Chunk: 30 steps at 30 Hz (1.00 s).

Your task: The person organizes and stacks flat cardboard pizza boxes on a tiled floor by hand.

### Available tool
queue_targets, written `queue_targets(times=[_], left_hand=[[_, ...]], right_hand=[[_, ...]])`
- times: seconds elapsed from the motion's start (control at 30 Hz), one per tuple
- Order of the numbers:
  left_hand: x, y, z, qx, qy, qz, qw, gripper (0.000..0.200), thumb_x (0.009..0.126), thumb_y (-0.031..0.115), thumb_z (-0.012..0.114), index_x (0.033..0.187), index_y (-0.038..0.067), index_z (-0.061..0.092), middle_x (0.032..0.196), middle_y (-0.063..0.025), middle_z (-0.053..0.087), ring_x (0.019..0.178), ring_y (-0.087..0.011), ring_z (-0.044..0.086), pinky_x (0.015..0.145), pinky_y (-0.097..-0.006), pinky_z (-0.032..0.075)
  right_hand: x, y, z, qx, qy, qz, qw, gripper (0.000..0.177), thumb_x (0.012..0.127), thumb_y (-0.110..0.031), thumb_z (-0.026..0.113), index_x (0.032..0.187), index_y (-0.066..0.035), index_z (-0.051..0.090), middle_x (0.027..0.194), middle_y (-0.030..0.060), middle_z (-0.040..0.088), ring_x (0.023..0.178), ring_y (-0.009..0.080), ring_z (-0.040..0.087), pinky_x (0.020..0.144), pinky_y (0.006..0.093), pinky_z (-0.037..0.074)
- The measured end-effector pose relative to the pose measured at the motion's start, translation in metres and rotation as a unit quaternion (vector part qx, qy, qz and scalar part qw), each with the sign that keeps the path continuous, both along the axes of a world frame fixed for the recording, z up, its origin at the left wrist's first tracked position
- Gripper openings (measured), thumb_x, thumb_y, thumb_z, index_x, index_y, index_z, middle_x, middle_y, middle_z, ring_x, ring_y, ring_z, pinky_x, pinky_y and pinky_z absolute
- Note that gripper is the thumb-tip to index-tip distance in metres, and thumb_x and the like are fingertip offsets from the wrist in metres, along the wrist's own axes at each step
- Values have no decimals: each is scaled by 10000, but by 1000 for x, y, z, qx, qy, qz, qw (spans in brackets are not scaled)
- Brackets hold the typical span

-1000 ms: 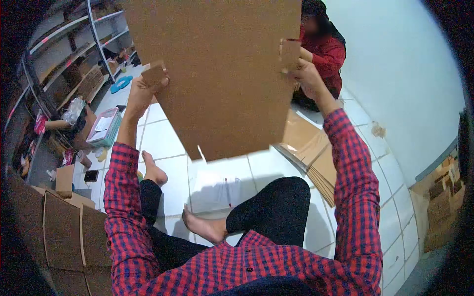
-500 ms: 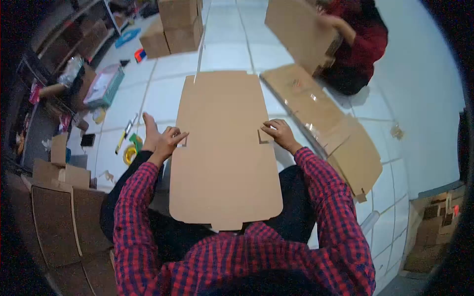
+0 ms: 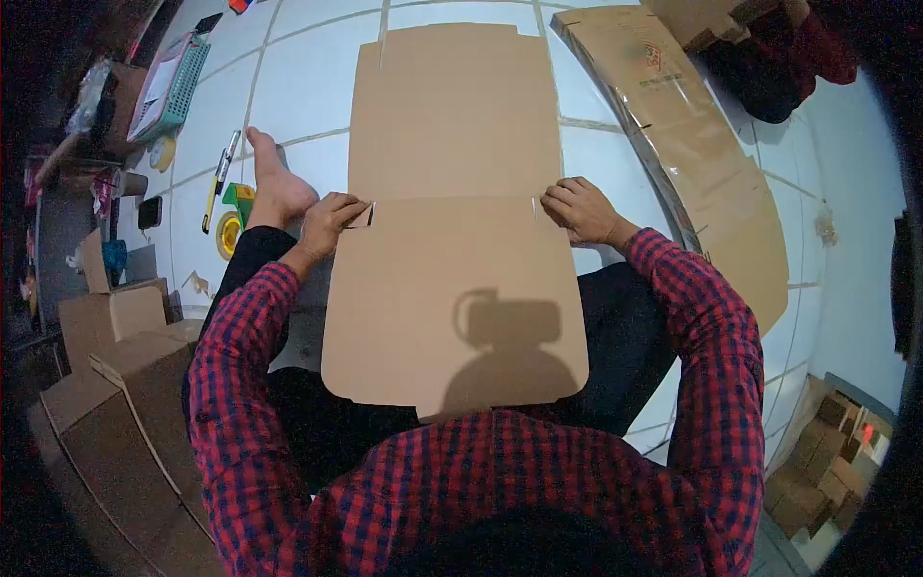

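A flat brown cardboard sheet (image 3: 452, 279) with rounded near corners lies over my lap and reaches out above the tiles. A crease runs across it at the height of my hands. My left hand (image 3: 330, 227) is closed on its left edge, fingertips beside a small cut slot. At the opposite edge my right hand (image 3: 585, 213) has its fingers curled over the cardboard by a matching slot, which they partly cover. Both thumbs are mostly hidden. A shadow falls on the near half of the sheet.
A long printed cardboard piece (image 3: 663, 115) lies to the right, with another person's dark clothing (image 3: 760, 72) behind it. On the left are a yellow tape roll (image 3: 229, 234), a cutter knife (image 3: 210, 204), a phone (image 3: 150, 213), a green basket (image 3: 183, 91) and cardboard boxes (image 3: 144, 361).
My view has tipped downward, so the sheet looks larger. Its cross crease now shows. My right hand's fingers have closed further over the right slot, and my left hand stays at the left one.
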<state>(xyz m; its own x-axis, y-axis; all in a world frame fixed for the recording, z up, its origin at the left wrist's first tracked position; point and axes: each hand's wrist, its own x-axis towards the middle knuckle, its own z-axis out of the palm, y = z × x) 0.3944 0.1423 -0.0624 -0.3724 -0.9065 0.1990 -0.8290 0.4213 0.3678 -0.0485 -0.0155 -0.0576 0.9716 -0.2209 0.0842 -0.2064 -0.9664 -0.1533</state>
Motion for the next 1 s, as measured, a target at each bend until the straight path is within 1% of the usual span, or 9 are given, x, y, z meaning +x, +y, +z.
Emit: queue_targets(times=[0.23, 0.3, 0.33, 0.43, 0.6, 0.67, 0.73, 0.77, 1.0], left_hand=[[10, -10, -14, 76, 82, 92, 989, 254, 739, 223, 675, 952, 86, 697, 828, -88, 644, 765, -244, 609, 669, -347, 496], [0, -25, -5, 126, -145, 103, 976, 270, 752, 300, 678, 928, 98, 709, 827, -85, 666, 751, -242, 631, 686, -339, 501], [-18, -29, 20, 261, 123, 296, 911, 333, 763, 380, 671, 945, 103, 709, 887, -92, 678, 764, -232, 649, 704, -344, 502], [-16, -48, -4, 252, 177, 320, 896, 436, 750, 437, 676, 962, 56, 677, 917, -139, 674, 768, -264, 661, 712, -364, 502], [-54, -58, 3, 127, -22, 455, 881, 733, 684, 576, 677, 1121, 23, 478, 817, -201, 648, 778, -344, 642, 701, -391, 496], [-59, -53, -7, 113, 24, 451, 885, 793, 708, 584, 644, 1274, 83, 404, 1040, -253, 582, 1011, -345, 570, 837, -450, 437], [-68, -49, -25, -26, -178, 454, 873, 699, 798, 512, 579, 1374, 197, 340, 1330, -272, 363, 1244, -349, 368, 965, -539, 287], [-60, -50, -42, 6, -116, 378, 918, 606, 882, 461, 460, 1425, 307, 240, 1476, -208, 121, 1360, -348, 140, 1018, -607, 128], [-49, -65, -17, 123, -187, 218, 950, 637, 890, 519, 379, 1445, 283, 173, 1514, -138, 17, 1396, -312, 14, 1058, -597, -2]], right_hand=[[-1, -2, -21, 102, -47, -123, 986, 381, 709, -398, 618, 907, -73, 624, 886, 37, 590, 845, 222, 561, 670, 336, 464], [4, -4, -20, 156, -45, -255, 953, 412, 768, -475, 581, 801, -71, 651, 781, 50, 640, 721, 255, 605, 584, 366, 471], [13, -4, -15, 217, -3, -378, 900, 469, 800, -522, 552, 760, -66, 653, 732, 64, 657, 663, 276, 620, 554, 389, 469], [39, -6, 2, 274, -42, -487, 828, 605, 744, -634, 567, 744, -37, 669, 662, 116, 656, 608, 293, 633, 558, 391, 479], [52, -32, -5, 256, 57, -593, 762, 584, 658, -604, 670, 610, -22, 659, 636, 132, 651, 590, 250, 643, 551, 352, 494], [49, -39, -6, 309, 55, -584, 748, 572, 647, -594, 683, 575, -28, 650, 620, 131, 647, 584, 254, 642, 544, 355, 495], [49, -42, 3, 354, 50, -575, 736, 562, 637, -584, 697, 541, -34, 640, 605, 131, 642, 579, 258, 642, 537, 358, 497], [52, -38, 12, 355, 43, -579, 733, 565, 628, -590, 700, 532, -36, 639, 585, 122, 635, 569, 258, 640, 538, 357, 498], [55, -22, -3, 183, 9, -577, 796, 449, 637, -446, 719, 771, -20, 671, 643, 99, 636, 616, 253, 630, 599, 355, 502]])
